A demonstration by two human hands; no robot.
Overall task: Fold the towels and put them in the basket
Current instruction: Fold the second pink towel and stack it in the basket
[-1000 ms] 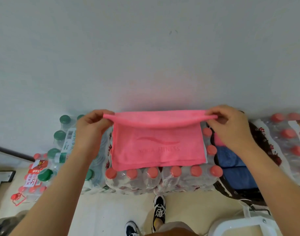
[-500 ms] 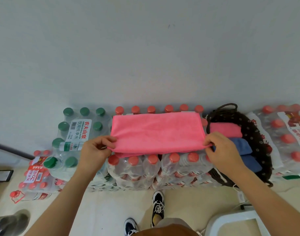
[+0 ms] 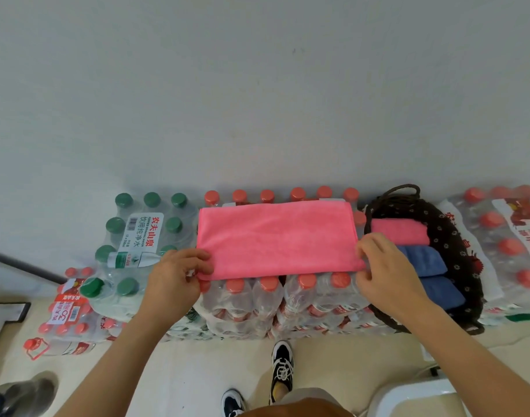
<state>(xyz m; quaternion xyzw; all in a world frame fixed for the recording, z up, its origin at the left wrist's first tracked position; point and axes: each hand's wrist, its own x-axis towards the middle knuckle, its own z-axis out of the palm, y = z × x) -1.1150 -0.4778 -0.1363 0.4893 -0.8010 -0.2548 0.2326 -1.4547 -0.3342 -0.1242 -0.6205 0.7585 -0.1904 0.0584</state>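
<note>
A pink towel lies folded flat on a pack of red-capped water bottles. My left hand pinches its near left corner. At the near right corner, my right hand holds the towel's edge with curled fingers. Just right of the towel sits a dark woven basket. It holds a folded pink towel and two folded blue towels, one nearer me.
A pack of green-capped bottles stands left of the towel, and more red-capped packs lie right of the basket. A smaller pack sits on the floor at left. My shoes and a white stool are below. A wall is behind.
Both hands carried the towel's lifted edge down toward me and laid it on the near edge, folding the towel in half. The hands now sit at the near corners.
</note>
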